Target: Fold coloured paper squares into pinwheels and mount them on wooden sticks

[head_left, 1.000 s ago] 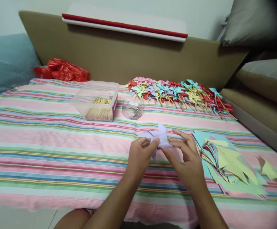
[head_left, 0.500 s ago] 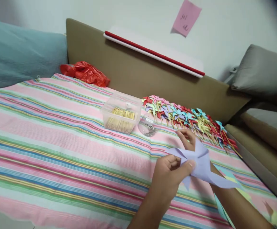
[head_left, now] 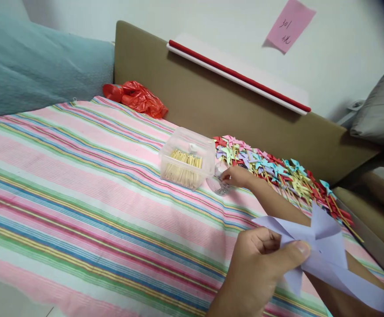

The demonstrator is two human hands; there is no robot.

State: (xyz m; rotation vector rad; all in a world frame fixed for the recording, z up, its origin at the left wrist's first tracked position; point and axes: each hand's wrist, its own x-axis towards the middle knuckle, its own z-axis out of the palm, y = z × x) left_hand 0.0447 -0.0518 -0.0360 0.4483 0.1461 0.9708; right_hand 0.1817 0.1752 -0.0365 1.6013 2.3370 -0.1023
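My left hand [head_left: 261, 266] pinches a folded lilac paper pinwheel [head_left: 324, 255] at its centre, thumb on top, low at the right. My right hand [head_left: 236, 176] stretches forward to the small clear round dish of metal pins [head_left: 220, 187]; its fingers curl over the dish, and I cannot make out whether they hold a pin. Beside the dish stands a clear plastic box of wooden sticks [head_left: 187, 164].
A long row of finished coloured pinwheels [head_left: 284, 171] lies along the brown headboard [head_left: 212, 101]. A red plastic bag [head_left: 135, 97] sits at the back of the striped sheet [head_left: 79, 185]. A teal cushion [head_left: 36, 66] lies left, a grey pillow [head_left: 380, 110] right, a pink note [head_left: 289, 24] on the wall.
My right hand let go of the lilac pinwheel and reached forward to the pin dish. My left hand keeps the pinwheel. The view has turned left and upward.
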